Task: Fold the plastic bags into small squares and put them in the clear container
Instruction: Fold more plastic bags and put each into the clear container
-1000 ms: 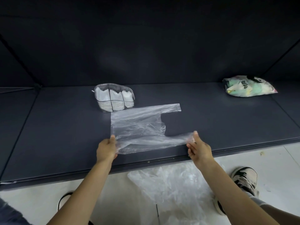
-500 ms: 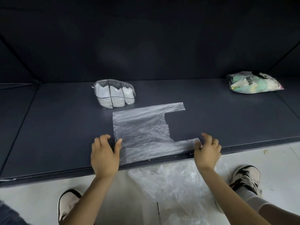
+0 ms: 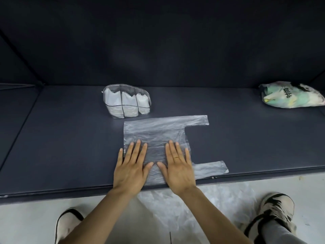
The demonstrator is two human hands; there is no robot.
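Under your flat, spread left hand (image 3: 131,169) and right hand (image 3: 177,167), you are pressing a flimsy, slippery T-shirt bag (image 3: 158,131) (pinch its edges).

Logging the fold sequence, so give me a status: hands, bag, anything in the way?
Left hand and right hand flat, pressing plastic bag. Bag spread unfolded, handles pointing right. Clear container just behind, holding folded bags. Nothing in the way.
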